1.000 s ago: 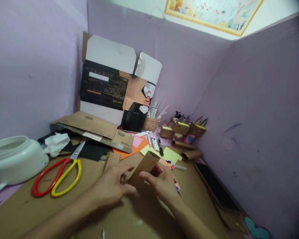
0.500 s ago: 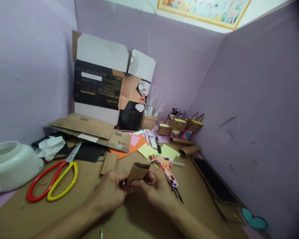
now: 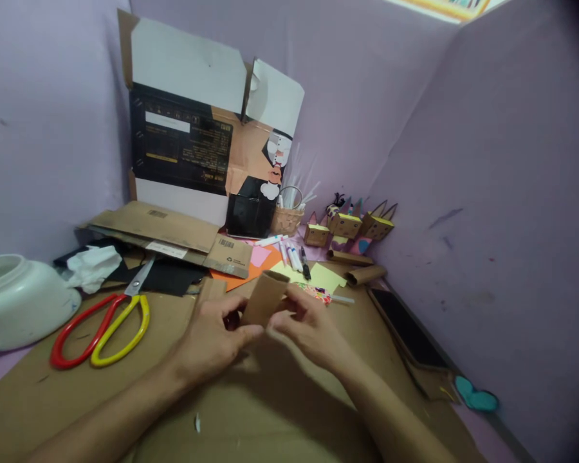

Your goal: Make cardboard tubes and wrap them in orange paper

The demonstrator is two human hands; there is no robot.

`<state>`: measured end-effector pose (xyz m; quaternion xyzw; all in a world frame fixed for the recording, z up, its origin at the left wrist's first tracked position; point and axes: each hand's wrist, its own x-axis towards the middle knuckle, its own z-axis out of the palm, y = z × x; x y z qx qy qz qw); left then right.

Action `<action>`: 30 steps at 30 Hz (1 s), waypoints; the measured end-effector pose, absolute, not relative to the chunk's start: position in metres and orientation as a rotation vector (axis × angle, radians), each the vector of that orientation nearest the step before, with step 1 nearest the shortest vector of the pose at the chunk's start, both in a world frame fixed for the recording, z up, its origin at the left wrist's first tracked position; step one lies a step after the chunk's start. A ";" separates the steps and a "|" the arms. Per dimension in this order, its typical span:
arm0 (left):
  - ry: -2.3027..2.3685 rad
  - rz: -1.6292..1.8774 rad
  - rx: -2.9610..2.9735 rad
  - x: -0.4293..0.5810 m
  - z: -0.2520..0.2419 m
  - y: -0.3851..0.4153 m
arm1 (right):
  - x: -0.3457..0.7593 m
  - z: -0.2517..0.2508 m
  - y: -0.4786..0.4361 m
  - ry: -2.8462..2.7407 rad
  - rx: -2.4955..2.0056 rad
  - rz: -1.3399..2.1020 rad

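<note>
Both my hands hold a short brown cardboard tube (image 3: 266, 297) upright and slightly tilted above a brown cardboard sheet (image 3: 125, 399). My left hand (image 3: 215, 337) pinches its lower left edge with thumb and fingers closed. Fingers of my right hand (image 3: 309, 328) are curled around the tube's right side. A flat brown cardboard strip (image 3: 211, 289) lies just behind my left hand. A floral patterned piece (image 3: 313, 292) peeks out behind my right hand.
Red and yellow scissors (image 3: 101, 321) lie at left, next to a white tub (image 3: 19, 302). A flattened box (image 3: 197, 154) leans on the back wall. Markers (image 3: 292, 254), coloured paper, a small basket (image 3: 287, 218), little cardboard figures (image 3: 347, 225) and a dark tablet (image 3: 405, 328) sit behind and right.
The tube has been raised and turned more upright between my hands. The view has tilted down and the floral piece is now mostly hidden behind my right hand.
</note>
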<state>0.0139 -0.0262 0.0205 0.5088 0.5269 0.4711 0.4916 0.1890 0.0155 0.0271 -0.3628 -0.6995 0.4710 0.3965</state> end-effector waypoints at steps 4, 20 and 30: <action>1.501 1.295 1.181 -0.004 0.021 -0.019 | 0.231 0.040 0.022 -1.929 -1.556 0.478; 1.558 1.397 1.131 -0.022 0.023 -0.014 | 0.265 -0.004 0.060 -1.926 -1.963 -0.073; 1.578 1.322 1.198 -0.017 0.022 -0.014 | 0.251 -0.008 0.109 -1.809 -2.210 -0.028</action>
